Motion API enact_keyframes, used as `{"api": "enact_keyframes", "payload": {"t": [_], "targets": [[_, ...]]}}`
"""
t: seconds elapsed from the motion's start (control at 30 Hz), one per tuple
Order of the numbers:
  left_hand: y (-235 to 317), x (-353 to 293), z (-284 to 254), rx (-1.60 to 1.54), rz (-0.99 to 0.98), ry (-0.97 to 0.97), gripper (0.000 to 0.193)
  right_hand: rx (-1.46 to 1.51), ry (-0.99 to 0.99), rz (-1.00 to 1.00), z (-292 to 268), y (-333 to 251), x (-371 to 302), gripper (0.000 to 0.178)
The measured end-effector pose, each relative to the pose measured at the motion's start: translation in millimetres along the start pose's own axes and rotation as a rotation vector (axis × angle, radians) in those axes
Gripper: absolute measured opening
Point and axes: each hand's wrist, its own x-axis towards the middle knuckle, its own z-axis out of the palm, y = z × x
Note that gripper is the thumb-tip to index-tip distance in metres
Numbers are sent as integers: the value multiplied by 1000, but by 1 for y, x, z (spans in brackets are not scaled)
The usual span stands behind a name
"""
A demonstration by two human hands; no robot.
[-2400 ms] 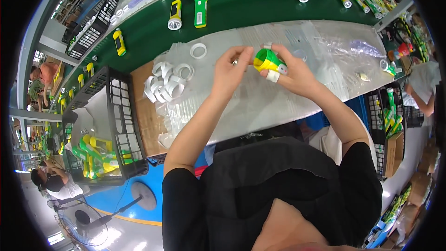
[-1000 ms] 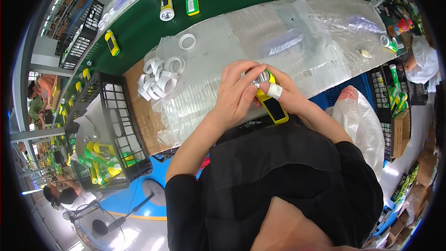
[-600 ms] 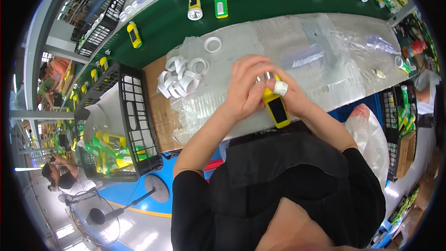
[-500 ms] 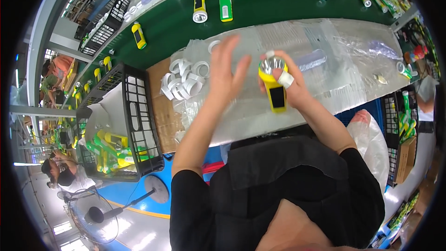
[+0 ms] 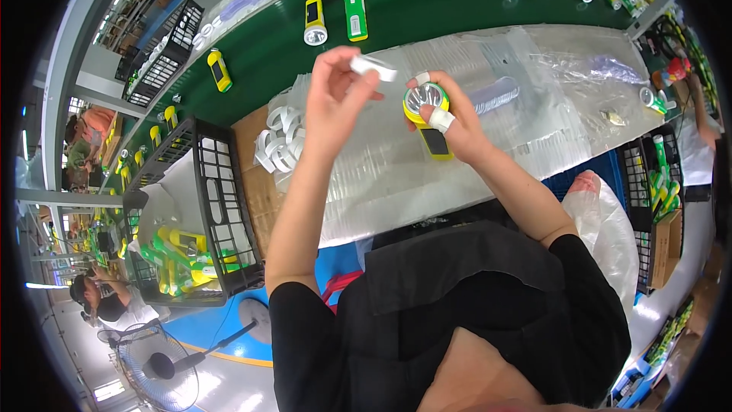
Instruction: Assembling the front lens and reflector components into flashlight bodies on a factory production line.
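Note:
My left hand (image 5: pixel 334 99) pinches a white ring (image 5: pixel 375 68) between thumb and fingers, raised above the bench's left part. Close by on the right, my right hand (image 5: pixel 460 123) is closed round the head of a yellow flashlight (image 5: pixel 437 143). Its clear reflector faces up, and a dark panel shows on the body below. White tape wraps the thumb and a finger of that hand. The ring and the flashlight are apart. Left of my left forearm lies a pile of white rings (image 5: pixel 282 141), partly hidden by the arm.
Plastic sheeting (image 5: pixel 366 183) covers the bench. Beyond it runs a green belt (image 5: pixel 427 11) carrying a green flashlight (image 5: pixel 355 14) and yellow ones. A black crate (image 5: pixel 221 198) with flashlights stands at left, another crate (image 5: pixel 637 206) at right. A pedestal fan (image 5: pixel 158 366) stands at lower left.
My left hand, open and blurred before, now has a white ring in its pinch. The flashlight in my right hand has shifted slightly left and up. The whole view has moved a little.

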Motion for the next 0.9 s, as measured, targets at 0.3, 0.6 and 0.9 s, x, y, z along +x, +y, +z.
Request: {"api": "enact_keyframes", "payload": {"t": [0.3,0.6,0.9], "targets": [[26,-31,26,693,520,-180,25,-45,-60,-135,-1,6,-1,51],[41,-27,25,780,484,-287,31,2,-120,-204,-22,-3,-2,61],[26,-26,49,746,536,-305,41,-1015,-270,-518,-54,-90,8,42]]}}
